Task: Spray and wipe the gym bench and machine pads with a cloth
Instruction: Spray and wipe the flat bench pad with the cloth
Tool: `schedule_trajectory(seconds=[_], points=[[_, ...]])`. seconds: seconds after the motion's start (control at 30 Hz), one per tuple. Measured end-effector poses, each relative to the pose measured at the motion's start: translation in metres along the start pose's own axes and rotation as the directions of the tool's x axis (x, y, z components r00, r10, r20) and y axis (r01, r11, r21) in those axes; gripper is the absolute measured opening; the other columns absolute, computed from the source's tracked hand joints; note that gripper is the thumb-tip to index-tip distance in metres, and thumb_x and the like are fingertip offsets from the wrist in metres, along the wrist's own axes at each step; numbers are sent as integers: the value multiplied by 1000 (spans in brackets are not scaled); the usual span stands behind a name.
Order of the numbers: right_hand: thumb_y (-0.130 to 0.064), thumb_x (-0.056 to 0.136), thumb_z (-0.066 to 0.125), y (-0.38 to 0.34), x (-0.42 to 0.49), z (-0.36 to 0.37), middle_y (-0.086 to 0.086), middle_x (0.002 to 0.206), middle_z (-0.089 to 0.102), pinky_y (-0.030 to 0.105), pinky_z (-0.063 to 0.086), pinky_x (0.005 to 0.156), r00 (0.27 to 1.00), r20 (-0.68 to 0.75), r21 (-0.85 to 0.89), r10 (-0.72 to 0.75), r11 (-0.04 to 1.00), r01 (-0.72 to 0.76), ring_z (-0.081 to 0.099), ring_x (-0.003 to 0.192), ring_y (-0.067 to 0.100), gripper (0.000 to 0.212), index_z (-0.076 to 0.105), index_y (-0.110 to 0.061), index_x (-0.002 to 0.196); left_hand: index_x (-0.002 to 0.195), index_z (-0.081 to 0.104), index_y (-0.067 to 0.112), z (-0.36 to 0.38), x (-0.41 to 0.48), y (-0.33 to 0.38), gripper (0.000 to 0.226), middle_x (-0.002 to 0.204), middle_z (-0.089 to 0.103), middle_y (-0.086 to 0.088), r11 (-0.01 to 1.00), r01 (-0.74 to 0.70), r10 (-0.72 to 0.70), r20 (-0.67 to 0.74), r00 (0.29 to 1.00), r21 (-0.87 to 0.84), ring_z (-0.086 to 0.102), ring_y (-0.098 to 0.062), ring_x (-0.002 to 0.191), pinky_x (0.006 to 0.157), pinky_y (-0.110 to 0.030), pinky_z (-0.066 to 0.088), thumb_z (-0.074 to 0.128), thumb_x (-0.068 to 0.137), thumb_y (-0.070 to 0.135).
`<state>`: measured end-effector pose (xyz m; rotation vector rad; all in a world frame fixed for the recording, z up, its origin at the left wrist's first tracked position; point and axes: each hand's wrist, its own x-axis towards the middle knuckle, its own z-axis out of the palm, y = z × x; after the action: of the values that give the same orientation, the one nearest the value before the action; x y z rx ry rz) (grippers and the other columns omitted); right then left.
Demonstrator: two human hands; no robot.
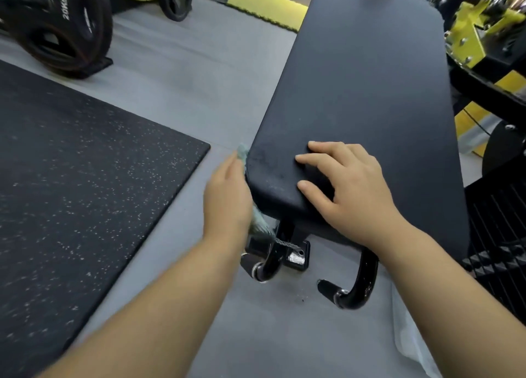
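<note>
Head view: the black gym bench (370, 79) runs from the near centre away to the far right, its pad dark and scuffed at the near corner. The left hand (227, 195) lies along the pad's left side edge, fingers (232, 164) straight, pressing a pale green cloth (242, 152) flat against that edge. The cloth shows beyond the fingertips and again below the palm; the hand is somewhat blurred. The right hand (350, 190) rests on top of the pad's near end, fingers spread and relaxed, holding nothing. Under the near end stand black curved legs (358, 286) on grey floor (199, 79). A speckled black mat (85, 178) lies left, weight plates (57, 22) far left.
</note>
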<state>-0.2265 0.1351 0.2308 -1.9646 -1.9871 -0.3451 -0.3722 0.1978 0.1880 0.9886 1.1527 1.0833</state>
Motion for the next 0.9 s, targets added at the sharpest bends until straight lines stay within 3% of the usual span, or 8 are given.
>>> schedule_trajectory(seconds=[0.1,0.2,0.33,0.43,0.57,0.67,0.77,0.9], points=[[-46,87,43,6,27,-8,0,125,57,40,40,97,999,43,14,-24,1000,24,49,114,27,44,63,-22,119,137,41,38,2,-25,-9,40,138,40,21,1000,-19,18,58,998,6,40,4,122,106,-24,30,32,99,34],[-44,95,46,13,53,-2,2,149,35,39,20,114,988,154,11,-17,1000,16,25,140,25,47,49,-22,136,121,58,23,5,-4,-4,38,123,58,6,991,-101,102,-1,995,93,51,-9,117,104,-33,38,30,98,33],[-59,89,24,17,59,12,-3,154,26,39,7,117,981,194,-32,6,999,0,16,144,21,64,37,-27,143,76,51,4,11,49,30,32,81,50,-14,904,-147,101,133,986,401,41,-19,78,63,-28,31,33,97,20],[-58,86,18,16,57,16,-4,153,30,39,9,116,988,155,-27,16,1000,-12,20,143,21,67,39,-27,142,90,60,8,20,66,48,34,89,59,-4,875,-204,96,256,962,438,49,-16,83,63,-27,33,32,99,25],[-55,88,23,16,56,16,-3,151,32,39,9,116,991,133,-14,15,1000,-13,22,142,21,63,41,-26,141,102,65,30,5,31,34,32,95,65,22,958,-74,5,244,970,276,57,8,92,83,-5,40,34,100,35],[-54,89,25,15,55,16,-2,151,34,40,11,116,992,122,-17,6,1000,-4,24,142,22,61,43,-25,140,92,61,40,-4,11,30,31,78,60,43,992,3,-34,234,972,129,52,27,78,72,4,39,34,102,29],[-52,90,29,15,55,17,0,150,36,42,14,115,995,104,-6,1,1000,0,27,140,23,59,44,-24,139,115,63,24,9,36,44,32,112,64,20,983,20,-65,241,968,185,56,9,95,85,-8,41,36,101,29],[-51,91,30,17,54,18,0,150,36,41,15,115,995,97,-18,-11,1000,13,29,140,23,57,44,-24,139,98,61,26,32,73,60,27,83,58,22,953,-96,-3,324,946,288,51,22,62,57,2,37,34,101,25]])
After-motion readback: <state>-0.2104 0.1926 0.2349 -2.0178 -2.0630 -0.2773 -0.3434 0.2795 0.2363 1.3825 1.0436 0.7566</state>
